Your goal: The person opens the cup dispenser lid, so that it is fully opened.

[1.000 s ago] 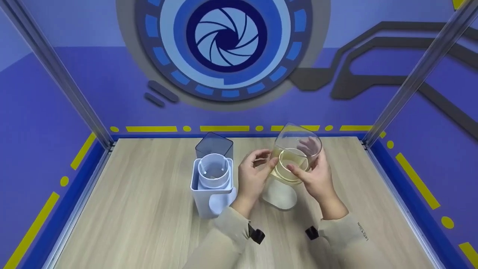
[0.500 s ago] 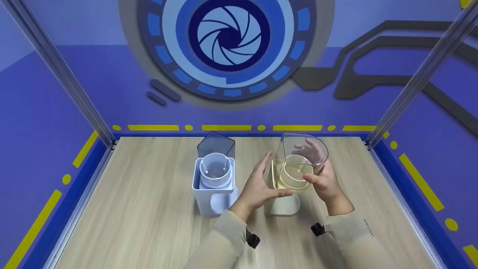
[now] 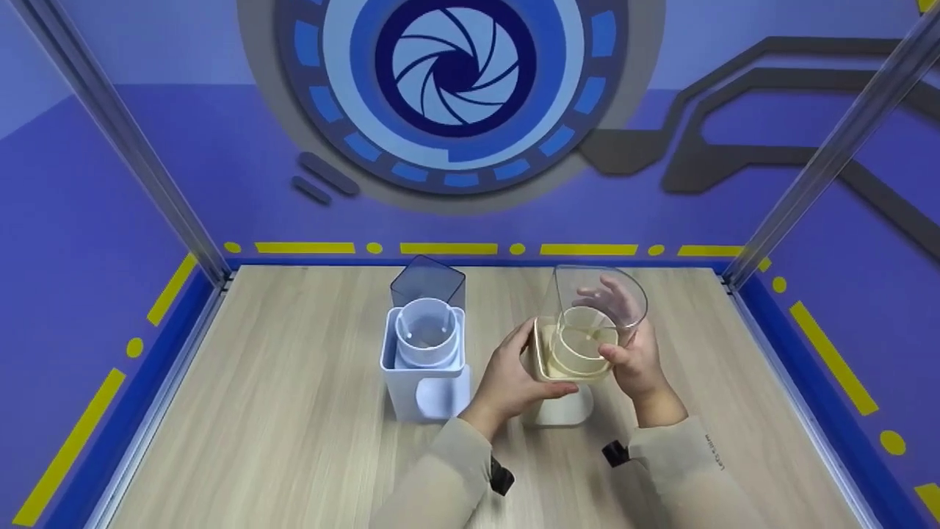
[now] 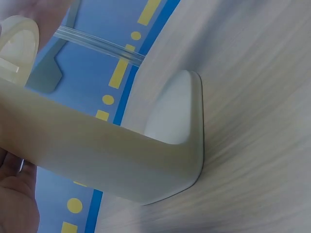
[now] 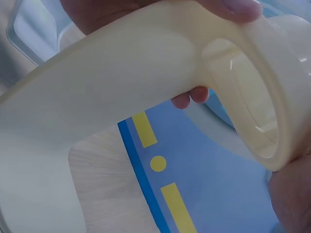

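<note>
A cream plastic dispenser (image 3: 580, 367), with a round ring and a rounded foot (image 4: 172, 114), stands on the table right of centre. From its left side, my left hand (image 3: 507, 386) grips the squared body, the thumb along its front. At the right side my right hand (image 3: 642, 367) holds the ring part, its thumb on the ring and its fingers seen through a clear tinted cover (image 3: 580, 283) rising behind. The right wrist view shows the ring opening (image 5: 248, 102) from underneath. Left of the hands, a pale blue dispenser (image 3: 411, 393) of similar shape stands untouched, with a dark see-through cover (image 3: 429, 283) behind its ring.
The wooden table (image 3: 294, 411) ends at a blue back wall (image 3: 176, 176) with yellow markings. Metal posts (image 3: 830, 162) rise at the rear corners. Bare wood extends left of the blue dispenser and right of the hands.
My left hand first opened away from the cream dispenser, then closed on its body lower down. The clear cover has tilted and shifted slightly right and down with my right hand.
</note>
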{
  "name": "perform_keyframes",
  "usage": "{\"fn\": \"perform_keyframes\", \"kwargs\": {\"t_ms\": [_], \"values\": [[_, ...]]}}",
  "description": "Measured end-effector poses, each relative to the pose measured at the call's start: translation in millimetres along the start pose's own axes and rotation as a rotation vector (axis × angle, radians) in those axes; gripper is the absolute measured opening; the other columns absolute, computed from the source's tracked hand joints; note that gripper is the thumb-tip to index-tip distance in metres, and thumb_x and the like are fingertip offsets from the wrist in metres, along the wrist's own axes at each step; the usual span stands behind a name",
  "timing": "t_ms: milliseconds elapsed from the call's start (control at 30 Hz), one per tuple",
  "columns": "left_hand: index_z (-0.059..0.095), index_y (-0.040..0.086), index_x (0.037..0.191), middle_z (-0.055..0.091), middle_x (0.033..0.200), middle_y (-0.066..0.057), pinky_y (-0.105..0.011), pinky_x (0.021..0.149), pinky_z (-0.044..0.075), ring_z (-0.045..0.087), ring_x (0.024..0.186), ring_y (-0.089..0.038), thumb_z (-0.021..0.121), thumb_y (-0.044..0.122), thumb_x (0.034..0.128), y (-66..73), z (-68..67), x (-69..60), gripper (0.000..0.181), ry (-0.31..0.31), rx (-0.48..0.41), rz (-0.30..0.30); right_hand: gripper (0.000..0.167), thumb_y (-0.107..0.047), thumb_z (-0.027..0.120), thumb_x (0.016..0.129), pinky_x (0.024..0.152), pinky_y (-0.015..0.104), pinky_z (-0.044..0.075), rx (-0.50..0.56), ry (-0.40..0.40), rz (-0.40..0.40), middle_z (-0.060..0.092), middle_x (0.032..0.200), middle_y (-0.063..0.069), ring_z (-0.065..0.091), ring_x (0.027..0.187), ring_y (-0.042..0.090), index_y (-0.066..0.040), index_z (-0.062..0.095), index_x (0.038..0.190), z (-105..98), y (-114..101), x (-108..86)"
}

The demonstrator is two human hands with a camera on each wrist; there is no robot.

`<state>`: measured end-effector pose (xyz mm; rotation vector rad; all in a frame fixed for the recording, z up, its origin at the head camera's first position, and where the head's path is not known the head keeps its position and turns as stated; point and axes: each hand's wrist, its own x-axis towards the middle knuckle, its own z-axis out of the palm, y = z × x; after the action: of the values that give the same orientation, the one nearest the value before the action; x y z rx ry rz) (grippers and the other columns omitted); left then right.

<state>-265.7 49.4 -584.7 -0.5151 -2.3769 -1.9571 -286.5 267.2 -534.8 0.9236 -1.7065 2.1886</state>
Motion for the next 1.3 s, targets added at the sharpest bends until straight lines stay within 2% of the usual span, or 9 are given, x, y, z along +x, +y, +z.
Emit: {"fn": "perform_keyframes", "kwargs": {"t_ms": [133, 333, 467, 800, 1067, 1300], "values": [[0.047, 0.011, 0.172, 0.058, 0.17, -0.008, -0.048, 0.137, 0.044, 0.054, 0.159, -0.026, 0.112, 0.036, 0.0656, -0.6, 1.1, 0.6, 0.127, 0.011, 0.013, -0.004, 0.088, -0.038, 0.092, 0.088, 0.116, 0.033, 0.059, -0.028, 0.038, -0.021, 0.073, 0.148, 0.01, 0.073, 0.133, 0.026, -0.014, 0.054, 0.163, 1.7, 2.7, -1.8], [0.046, 0.012, 0.173, 0.058, 0.17, -0.008, -0.048, 0.137, 0.043, 0.054, 0.16, -0.027, 0.112, 0.037, 0.0647, -0.6, 2.0, 2.2, 0.129, 0.016, 0.018, -0.021, 0.09, -0.053, 0.09, 0.09, 0.116, 0.03, 0.058, -0.098, 0.08, -0.037, 0.073, 0.146, 0.01, 0.074, 0.133, 0.022, -0.015, 0.052, 0.162, 5.2, 5.6, -3.5], [0.045, 0.012, 0.174, 0.055, 0.173, -0.01, -0.05, 0.138, 0.041, 0.051, 0.162, -0.028, 0.112, 0.037, 0.0649, -1.3, 0.4, 2.5, 0.13, 0.015, 0.018, -0.03, 0.089, -0.058, 0.09, 0.089, 0.112, 0.029, 0.06, -0.1, 0.108, -0.052, 0.076, 0.14, 0.009, 0.075, 0.128, 0.02, -0.016, 0.054, 0.16, 8.9, 8.4, -2.6], [0.046, 0.013, 0.173, 0.06, 0.169, -0.007, -0.05, 0.138, 0.041, 0.054, 0.159, -0.027, 0.112, 0.037, 0.0651, -1.2, -1.6, 1.8, 0.129, -0.001, 0.015, 0.005, 0.085, -0.052, 0.091, 0.089, 0.106, 0.027, 0.063, -0.074, 0.129, -0.08, 0.079, 0.131, 0.01, 0.076, 0.12, 0.016, -0.012, 0.057, 0.155, 11.2, 9.5, -1.6], [0.044, 0.014, 0.174, 0.057, 0.171, -0.007, -0.051, 0.139, 0.039, 0.052, 0.161, -0.028, 0.112, 0.038, 0.065, 0.3, -1.8, 0.9, 0.13, -0.003, 0.017, -0.003, 0.084, -0.051, 0.093, 0.088, 0.105, 0.028, 0.064, -0.034, 0.126, -0.061, 0.079, 0.13, 0.011, 0.077, 0.119, 0.017, -0.012, 0.058, 0.153, 10.5, 7.7, -0.7], [0.041, 0.009, 0.175, 0.05, 0.177, -0.013, -0.051, 0.14, 0.038, 0.047, 0.165, -0.031, 0.111, 0.038, 0.066, -0.8, -2.1, 2.4, 0.133, -0.013, 0.044, -0.027, 0.082, -0.053, 0.091, 0.087, 0.111, 0.027, 0.059, -0.075, 0.135, -0.056, 0.081, 0.127, 0.006, 0.076, 0.12, 0.016, -0.013, 0.059, 0.151, 10.3, 5.9, 1.5]]}}
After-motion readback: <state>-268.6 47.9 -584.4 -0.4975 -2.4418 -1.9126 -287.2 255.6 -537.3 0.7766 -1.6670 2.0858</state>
